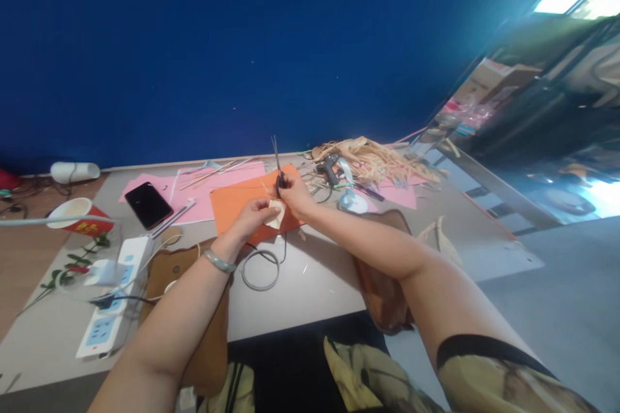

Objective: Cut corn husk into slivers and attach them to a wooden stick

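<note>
Over the orange sheet (231, 201), my left hand (252, 216) is closed on a small cream-coloured piece (276, 214), pinched between thumb and fingers. It looks like paper or dried husk; I cannot tell which. Just above and to the right, my right hand (294, 195) is closed round the black handles of a pair of scissors (278, 164). Their slim blades point up and away from me. The two hands are close together, and the scissors' blades are apart from the cream piece. A light-coloured bangle (220, 262) circles my left wrist.
A dark glue gun (330, 169) lies right of my hands, before a heap of dried husk strips (368, 158). Ribbon spool (354, 202), phone (148, 204), power strip (116, 297), red paper cup (80, 216) and a grey cable loop (260, 270) surround the work. A blue wall (242, 51) stands behind.
</note>
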Action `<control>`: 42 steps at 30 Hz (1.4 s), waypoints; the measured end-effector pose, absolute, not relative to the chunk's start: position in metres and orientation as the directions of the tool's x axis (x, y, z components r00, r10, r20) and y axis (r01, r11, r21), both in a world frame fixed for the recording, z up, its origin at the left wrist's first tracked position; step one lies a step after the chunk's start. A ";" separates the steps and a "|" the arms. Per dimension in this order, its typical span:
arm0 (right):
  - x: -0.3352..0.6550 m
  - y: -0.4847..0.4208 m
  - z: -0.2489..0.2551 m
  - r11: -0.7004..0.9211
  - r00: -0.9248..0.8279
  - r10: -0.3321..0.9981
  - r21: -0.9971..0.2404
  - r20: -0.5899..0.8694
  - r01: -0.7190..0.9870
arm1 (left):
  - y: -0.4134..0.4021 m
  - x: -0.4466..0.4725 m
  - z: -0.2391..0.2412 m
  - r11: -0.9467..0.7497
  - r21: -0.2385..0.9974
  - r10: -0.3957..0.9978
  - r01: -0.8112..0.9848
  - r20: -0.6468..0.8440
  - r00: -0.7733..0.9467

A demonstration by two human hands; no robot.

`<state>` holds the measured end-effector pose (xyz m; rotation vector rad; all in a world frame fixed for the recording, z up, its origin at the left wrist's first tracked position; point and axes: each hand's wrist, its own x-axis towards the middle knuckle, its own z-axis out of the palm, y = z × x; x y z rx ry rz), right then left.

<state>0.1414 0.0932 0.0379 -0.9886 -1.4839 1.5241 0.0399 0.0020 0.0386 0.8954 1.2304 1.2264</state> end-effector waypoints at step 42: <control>0.203 0.128 0.075 -0.106 -0.497 0.865 -0.993 -0.069 -0.046 | -0.011 0.037 0.050 0.102 0.995 0.991 0.001 -0.101 0.088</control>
